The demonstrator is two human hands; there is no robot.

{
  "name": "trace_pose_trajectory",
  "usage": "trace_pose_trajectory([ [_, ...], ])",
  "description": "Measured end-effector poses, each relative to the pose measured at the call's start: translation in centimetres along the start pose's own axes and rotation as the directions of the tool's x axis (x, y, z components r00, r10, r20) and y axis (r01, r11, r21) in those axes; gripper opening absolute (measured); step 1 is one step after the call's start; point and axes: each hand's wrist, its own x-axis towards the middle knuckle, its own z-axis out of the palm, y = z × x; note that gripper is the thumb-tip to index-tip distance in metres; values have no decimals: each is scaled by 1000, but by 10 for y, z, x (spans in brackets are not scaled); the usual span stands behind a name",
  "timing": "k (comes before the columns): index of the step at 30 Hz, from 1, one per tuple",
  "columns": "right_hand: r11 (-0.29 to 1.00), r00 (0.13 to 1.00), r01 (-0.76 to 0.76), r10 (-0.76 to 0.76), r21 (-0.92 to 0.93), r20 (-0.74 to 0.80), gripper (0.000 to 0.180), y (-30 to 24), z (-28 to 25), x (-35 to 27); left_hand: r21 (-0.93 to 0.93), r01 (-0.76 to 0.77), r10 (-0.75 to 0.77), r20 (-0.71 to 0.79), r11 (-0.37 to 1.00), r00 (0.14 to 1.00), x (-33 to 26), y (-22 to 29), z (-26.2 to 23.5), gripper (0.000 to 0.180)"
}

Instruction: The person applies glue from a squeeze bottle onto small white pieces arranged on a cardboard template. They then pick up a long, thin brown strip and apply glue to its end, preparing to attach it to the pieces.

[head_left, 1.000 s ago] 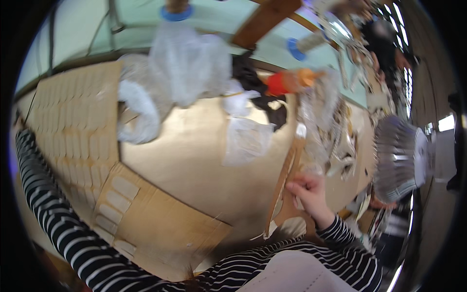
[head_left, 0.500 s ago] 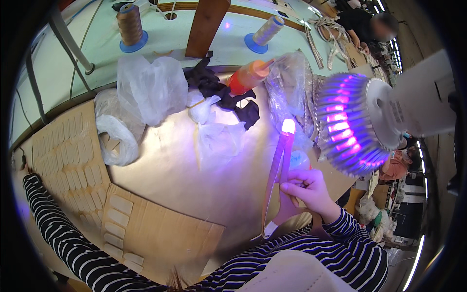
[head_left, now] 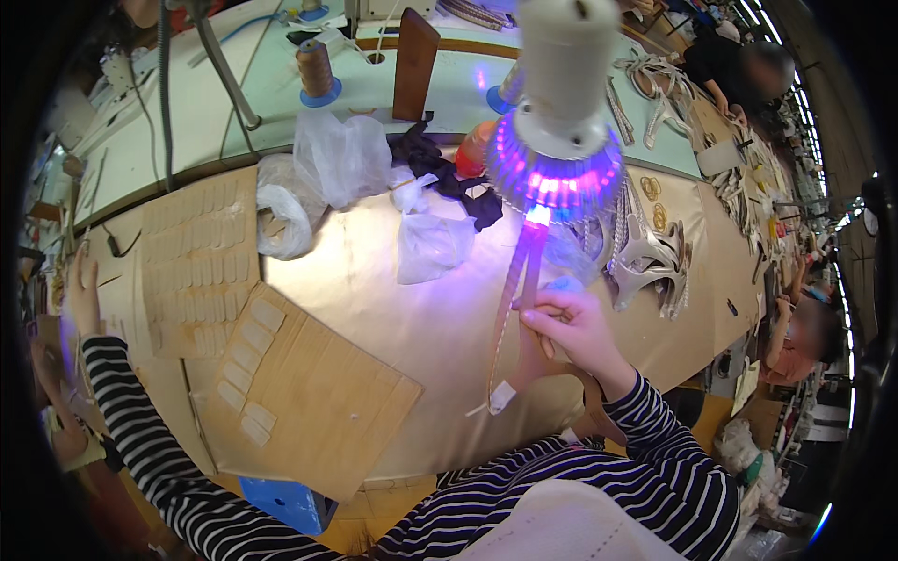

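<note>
The right hand [head_left: 582,329] pinched one flat, narrow tan strap [head_left: 531,273] near the bench's [head_left: 348,290] front edge; the left hand [head_left: 86,295] was uncurled.

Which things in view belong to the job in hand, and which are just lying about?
In use, it seems:
tan strap, in the right hand
finned lamp, glowing purple near the strap's tip

Apparently just lying about:
plastic bags
black cloth
tan thread spool
red bottle

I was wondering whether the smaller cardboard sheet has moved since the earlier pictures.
No: against the larger cardboard sheet, the smaller cardboard sheet has not shifted; its upper corner still meets that sheet's right edge.
</note>
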Motion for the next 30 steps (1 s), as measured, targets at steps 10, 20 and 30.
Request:
trace_pose_trajectory([
  [10,997,989,22,-33,80,145,23,21,-6,-36,-834,398,-30,419,381,907,-253,397,-42,29],
  [20,966,947,226,-187,-126,262,21,38,-44,-85,-806,586,396,515,-77,760,-331,596,29,35],
  [30,854,873,468,-407,-229,267,22,56,-61,-88,-735,667,180,644,-125,743,-315,636,27,22],
])
